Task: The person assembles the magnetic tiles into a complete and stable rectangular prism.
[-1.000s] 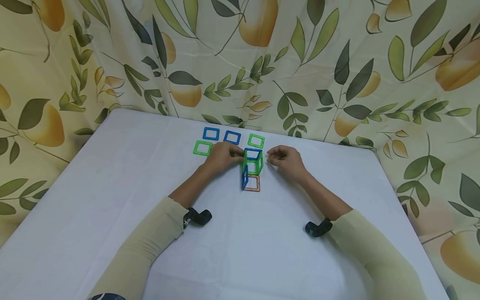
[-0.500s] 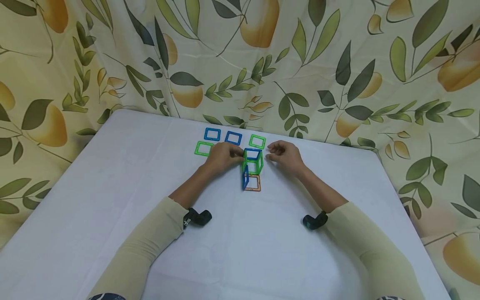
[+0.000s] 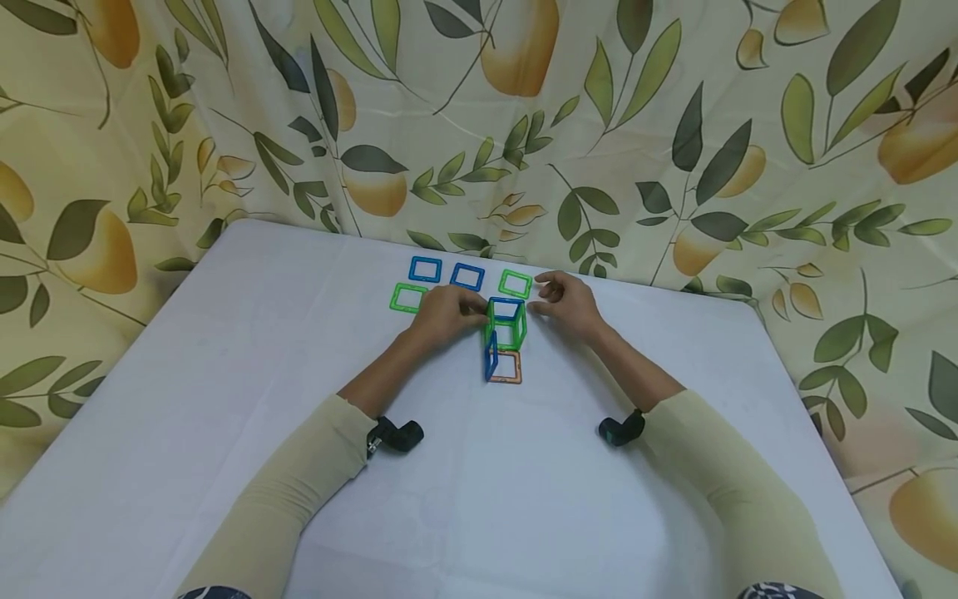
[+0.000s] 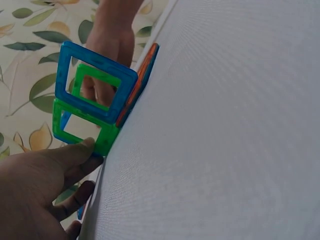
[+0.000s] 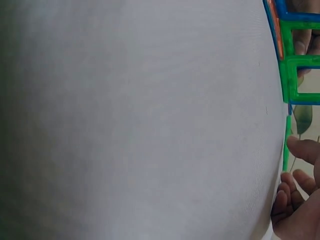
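Note:
Square magnetic tiles form a small open structure in the middle of the table. Green tiles stand left (image 3: 490, 314) and right (image 3: 522, 326), a blue tile (image 3: 507, 299) closes the back, and another blue tile (image 3: 491, 359) stands upright beside a flat orange tile (image 3: 505, 380). My left hand (image 3: 446, 314) pinches the left green tile low down, its thumb (image 4: 86, 145) on the frame in the left wrist view. Loosely curled, my right hand (image 3: 570, 306) hovers right beside a flat green tile (image 3: 502, 281) behind the structure, holding nothing.
Two flat blue tiles (image 3: 426, 278) (image 3: 467, 288) and one more green tile (image 3: 399, 308) lie at the back left. A white cloth (image 3: 554, 499) covers the table. Behind its far edge hangs a curtain (image 3: 284, 166) printed with fruit and leaves.
My right hand has moved back and slightly left, from beside the structure to the flat green tile. My left hand has stayed at the structure, which looks unchanged.

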`<control>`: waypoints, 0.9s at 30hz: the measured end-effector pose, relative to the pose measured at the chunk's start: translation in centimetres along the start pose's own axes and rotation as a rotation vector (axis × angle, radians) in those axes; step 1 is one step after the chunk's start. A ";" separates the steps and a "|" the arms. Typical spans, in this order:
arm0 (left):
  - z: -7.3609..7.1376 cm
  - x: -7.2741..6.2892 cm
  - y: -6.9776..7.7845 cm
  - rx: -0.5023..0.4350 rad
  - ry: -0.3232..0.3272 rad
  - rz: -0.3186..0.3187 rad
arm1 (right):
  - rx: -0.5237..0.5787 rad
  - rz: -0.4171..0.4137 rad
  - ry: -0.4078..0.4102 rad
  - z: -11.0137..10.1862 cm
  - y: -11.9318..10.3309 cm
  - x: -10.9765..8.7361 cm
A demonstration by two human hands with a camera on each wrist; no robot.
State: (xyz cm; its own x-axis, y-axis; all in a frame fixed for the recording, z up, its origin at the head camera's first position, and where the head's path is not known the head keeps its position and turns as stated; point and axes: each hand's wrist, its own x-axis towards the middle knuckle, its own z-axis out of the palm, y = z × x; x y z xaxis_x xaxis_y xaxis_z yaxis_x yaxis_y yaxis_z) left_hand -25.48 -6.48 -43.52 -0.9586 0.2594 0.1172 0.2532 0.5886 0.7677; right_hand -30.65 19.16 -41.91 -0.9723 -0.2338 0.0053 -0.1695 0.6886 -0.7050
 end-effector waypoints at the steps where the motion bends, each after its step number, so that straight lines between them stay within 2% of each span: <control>1: 0.0 0.0 0.0 -0.001 -0.001 -0.001 | -0.002 -0.001 0.002 0.0 0.0 0.1; 14: 0.2 0.1 -0.4 -0.004 -0.006 -0.014 | 0.014 -0.007 -0.039 0.0 0.1 1.3; 27: 0.2 0.3 -0.5 0.002 0.003 0.007 | 0.005 0.026 -0.075 -0.1 -0.1 1.9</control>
State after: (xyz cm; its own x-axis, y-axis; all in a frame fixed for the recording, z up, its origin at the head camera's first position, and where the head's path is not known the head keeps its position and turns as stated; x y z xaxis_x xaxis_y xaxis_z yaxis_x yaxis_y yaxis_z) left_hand -25.82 -6.58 -43.96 -0.9573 0.2609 0.1245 0.2599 0.5885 0.7656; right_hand -32.49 18.74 -41.72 -0.9615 -0.2667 -0.0663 -0.1431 0.6919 -0.7076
